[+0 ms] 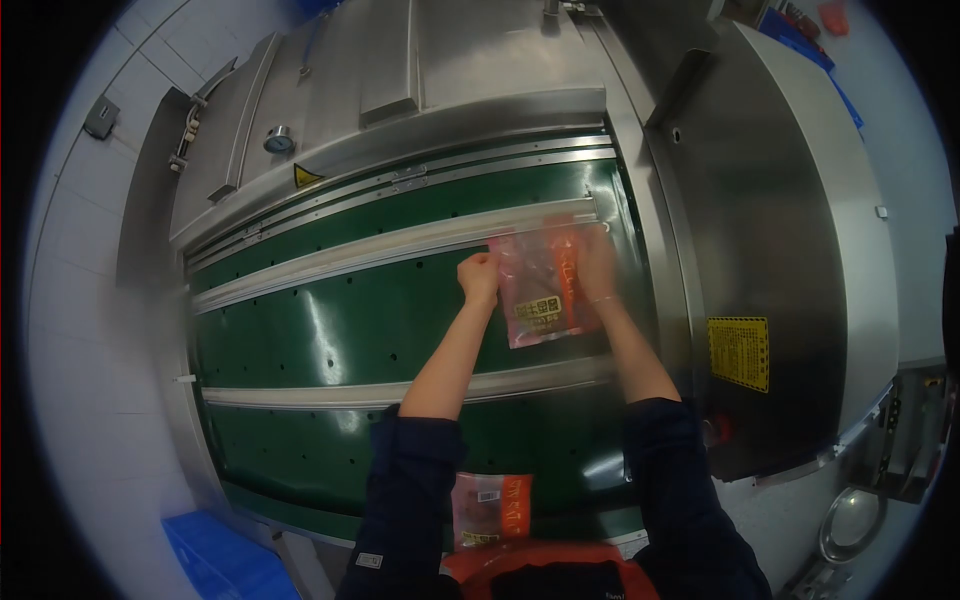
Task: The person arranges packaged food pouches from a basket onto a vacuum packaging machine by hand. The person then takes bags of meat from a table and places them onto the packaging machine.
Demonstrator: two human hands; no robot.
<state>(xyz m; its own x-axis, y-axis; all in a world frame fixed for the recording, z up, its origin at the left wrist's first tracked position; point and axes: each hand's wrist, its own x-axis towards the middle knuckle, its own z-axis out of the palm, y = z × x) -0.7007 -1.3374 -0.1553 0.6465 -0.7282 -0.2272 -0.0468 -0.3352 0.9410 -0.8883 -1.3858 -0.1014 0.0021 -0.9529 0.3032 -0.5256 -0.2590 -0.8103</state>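
Observation:
A clear plastic food pouch (535,285) with red and pink printing and a yellow label lies over the green bed, its upper end at the upper metal sealing bar (400,250). My left hand (480,277) is closed, pinching the pouch's left edge near the top. My right hand (598,265) grips the right edge; its fingers are smeared by motion and partly hidden. What the pouch contains is hard to make out. A second, similar pouch (490,508) lies at the near edge of the bed, between my forearms.
The green bed (270,345) has small holes and a lower metal bar (400,392) across it. A steel lid with a pressure gauge (279,139) stands behind. To the right is a steel panel with a yellow notice (739,354). A blue crate (225,560) sits lower left.

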